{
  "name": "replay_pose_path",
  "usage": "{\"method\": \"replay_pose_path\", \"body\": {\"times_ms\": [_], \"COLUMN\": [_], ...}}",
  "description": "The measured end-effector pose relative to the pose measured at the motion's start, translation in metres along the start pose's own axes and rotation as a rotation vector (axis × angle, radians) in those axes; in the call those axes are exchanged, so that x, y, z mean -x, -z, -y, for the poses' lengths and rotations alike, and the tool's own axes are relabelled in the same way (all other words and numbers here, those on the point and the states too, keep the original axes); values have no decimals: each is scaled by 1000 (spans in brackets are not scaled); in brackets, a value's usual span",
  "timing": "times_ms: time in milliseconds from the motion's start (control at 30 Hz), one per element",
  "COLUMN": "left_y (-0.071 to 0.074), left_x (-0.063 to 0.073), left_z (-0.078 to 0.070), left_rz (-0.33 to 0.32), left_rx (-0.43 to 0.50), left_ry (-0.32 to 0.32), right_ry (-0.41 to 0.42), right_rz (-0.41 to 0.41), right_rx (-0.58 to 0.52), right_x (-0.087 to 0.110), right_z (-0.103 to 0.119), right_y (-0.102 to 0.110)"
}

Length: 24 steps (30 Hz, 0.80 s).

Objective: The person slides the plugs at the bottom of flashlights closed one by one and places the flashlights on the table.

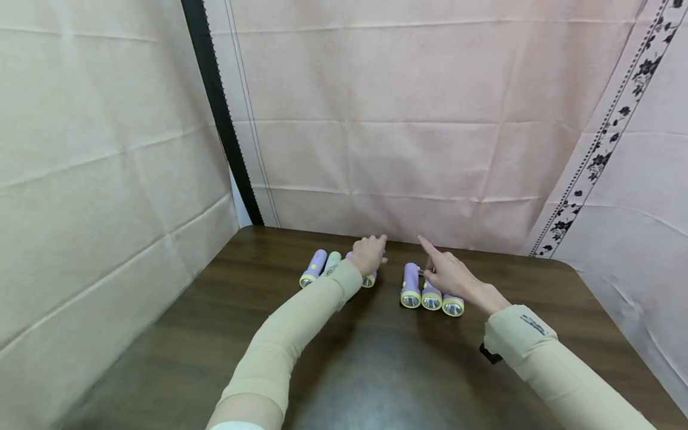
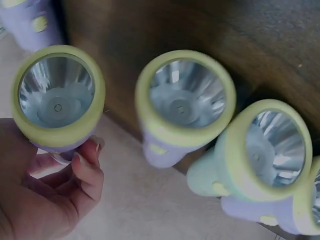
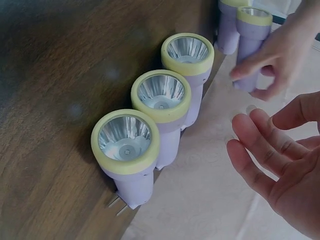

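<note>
Cup-shaped heads with yellow rims face the near edge of the tabletop (image 1: 355,370), each containing a silvery reflector; in several, a small square element shows at the centre.

The left hand (image 1: 368,254) grasps a held purple flashlight (image 2: 58,99) by its body, thumb and fingers wrapped about the part behind the head. Whether it is lifted clear of the wood, I cannot tell. It is at the right end of the left group, near the far edge. Just beside it, ungripped, lies another purple flashlight (image 2: 185,97); next comes a green flashlight (image 2: 265,150), and then an outer purple flashlight (image 1: 313,269), the one nearest the far left corner.

The right hand (image 1: 451,273) is released: its index finger points toward the far edge, its other fingers are loosely bent, with a gap between them and the thumb. In the right wrist view it is apart from the right row, three purple flashlights side by side near the far edge, right of its midpoint: the left one (image 1: 411,285), the middle one (image 1: 432,297) and the right one (image 3: 126,155). Two thin metal prongs (image 3: 118,205) stick out by the tail of the last.

Beyond the far edge hangs a pale cloth (image 1: 408,119).
</note>
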<state>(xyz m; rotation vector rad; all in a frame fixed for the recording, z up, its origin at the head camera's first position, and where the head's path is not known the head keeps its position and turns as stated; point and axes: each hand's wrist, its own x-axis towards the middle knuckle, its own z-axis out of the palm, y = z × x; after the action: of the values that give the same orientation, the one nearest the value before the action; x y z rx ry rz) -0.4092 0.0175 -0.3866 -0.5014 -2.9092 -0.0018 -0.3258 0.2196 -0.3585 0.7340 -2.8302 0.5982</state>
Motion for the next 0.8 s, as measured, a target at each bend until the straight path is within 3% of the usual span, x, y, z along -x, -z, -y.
{"method": "replay_pose_path", "body": {"times_ms": [167,300,567,800], "left_y": [-17,-27,-38,-40], "left_x": [-6,-12,-16,-19], "left_z": [-10,-14,-28,-21], "left_rz": [47,106,140,159], "left_rx": [-138,-197,-151,-127], "left_ry": [57,98,94,206], "right_ry": [6,14,-28,-9], "right_rz": [-1,-5,-51,-36], "right_rx": [-9,-21,-11,-10], "right_x": [3,4,20,15], "right_z": [-3,-2,-11,-14], "right_y": [-4,-6,-5,0]}}
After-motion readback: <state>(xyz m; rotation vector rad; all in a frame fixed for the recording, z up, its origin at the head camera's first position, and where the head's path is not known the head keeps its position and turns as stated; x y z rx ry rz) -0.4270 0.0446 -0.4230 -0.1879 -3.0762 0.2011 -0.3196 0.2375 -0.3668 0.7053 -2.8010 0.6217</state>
